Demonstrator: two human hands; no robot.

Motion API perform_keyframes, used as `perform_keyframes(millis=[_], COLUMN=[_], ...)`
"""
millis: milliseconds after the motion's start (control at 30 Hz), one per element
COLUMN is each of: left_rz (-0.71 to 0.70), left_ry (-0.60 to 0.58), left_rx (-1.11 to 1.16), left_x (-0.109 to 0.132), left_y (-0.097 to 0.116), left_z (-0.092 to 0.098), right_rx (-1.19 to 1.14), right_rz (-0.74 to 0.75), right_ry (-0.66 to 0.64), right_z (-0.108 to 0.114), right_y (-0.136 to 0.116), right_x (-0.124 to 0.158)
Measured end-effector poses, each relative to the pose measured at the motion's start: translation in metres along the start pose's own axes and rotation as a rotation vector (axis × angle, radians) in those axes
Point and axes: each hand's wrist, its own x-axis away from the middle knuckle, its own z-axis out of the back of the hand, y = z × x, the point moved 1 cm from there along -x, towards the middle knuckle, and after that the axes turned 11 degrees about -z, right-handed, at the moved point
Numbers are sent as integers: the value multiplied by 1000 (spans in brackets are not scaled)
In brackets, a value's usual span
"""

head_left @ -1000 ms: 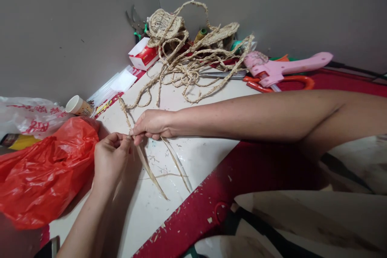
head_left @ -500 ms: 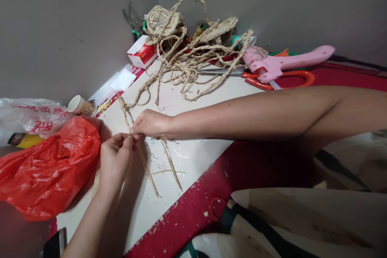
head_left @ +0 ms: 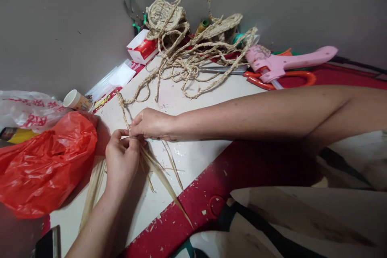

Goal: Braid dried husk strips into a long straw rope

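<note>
A braided straw cord [head_left: 123,109] runs down from the tangled heap to my fingers, its lower end lying between both hands. My right hand [head_left: 151,124] pinches the braid from the right side. Close against it, my left hand [head_left: 122,151] has thumb and fingers pressed together on the same end. Loose flat straw strands [head_left: 165,181] fan out below the hands toward the table's front edge. The exact crossing of the strands is hidden behind my fingers. Under my left forearm lies a bundle of pale strips [head_left: 93,189].
Behind are the cord heap [head_left: 190,64], a coiled braid [head_left: 165,16], a red-white box [head_left: 143,48] and pliers [head_left: 134,16]. Orange-handled scissors [head_left: 296,74] lie under a pink glue gun [head_left: 290,62]. Leftward are a red plastic bag [head_left: 54,161], paper cup [head_left: 77,100] and phone [head_left: 48,244].
A longer, wider strand now hangs below my hands, reaching past the white board's edge. My left hand has shifted slightly right, exposing the pale strips beside its forearm.
</note>
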Motion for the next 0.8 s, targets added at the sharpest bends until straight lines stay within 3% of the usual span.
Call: perform_keyframes(millis=[133,267,400,467,633,800], left_rz=[16,90,2,34,328,373], left_ry=[-24,-113,120,162,-112,-120], left_rx=[-21,27,-22,112,608,612], left_x=[4,6,-2,-8,-16,-14], left_y=[8,16,7,0,-2,1], left_z=[-3,9,27,27,8,4], right_rx=[-16,29,58,40,37,55], right_rz=[18,-24,-65,-75,-108,-133], right_ry=[10,-22,-87,-122,-196,-187], right_z=[0,4,9,11,14,17], right_y=[2,0,0,-1,-4,-7], right_x=[-3,-3,-8,-11,-9,-8])
